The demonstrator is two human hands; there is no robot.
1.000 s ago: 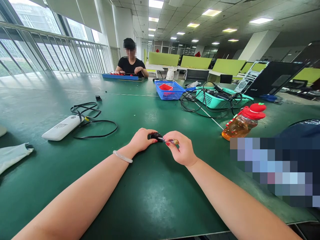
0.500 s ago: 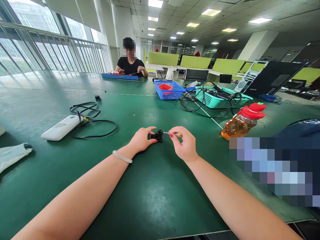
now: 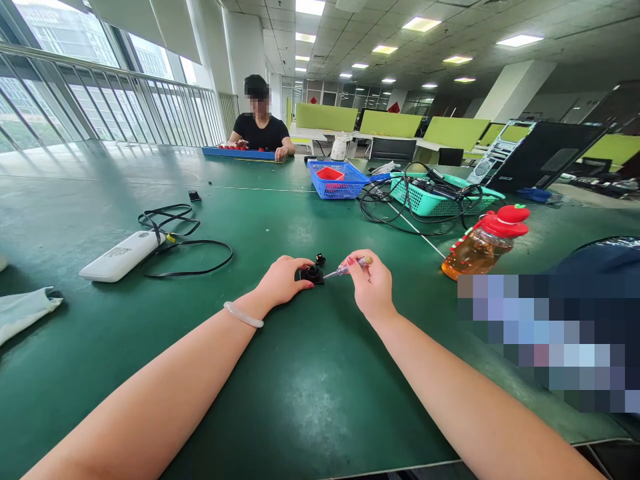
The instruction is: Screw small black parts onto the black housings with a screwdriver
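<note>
- Block, black and small (image 3: 313, 275), is set on the green table (image 3: 300, 400); clock directions are read from it, with twelve pointing away from the wearer.
- Its nine o'clock side is pinched by the left hand (image 3: 283, 280), the grip closed on it between thumb and fingers.
- A screwdriver (image 3: 345, 269) is held in the closed grip of the right hand (image 3: 373, 283), its tip just beside the block's three o'clock side; whether they touch cannot be told.
- A small black piece (image 3: 321, 259) is seen at the block's one o'clock corner; whether it is attached cannot be told.
- The near table edge is seen at five o'clock, well apart from both hands; green surface is left between the forearms.
- Room at nine o'clock is bounded by a white device (image 3: 120, 257) and a looped black cable (image 3: 190, 272), at one by a blue basket (image 3: 337, 181), at two by a green basket (image 3: 425, 199), and towards three by a red-lidded bottle (image 3: 483, 247).
- Compared with half a second earlier, the screwdriver tip has been lowered from the small piece, and its handle is tilted higher.
</note>
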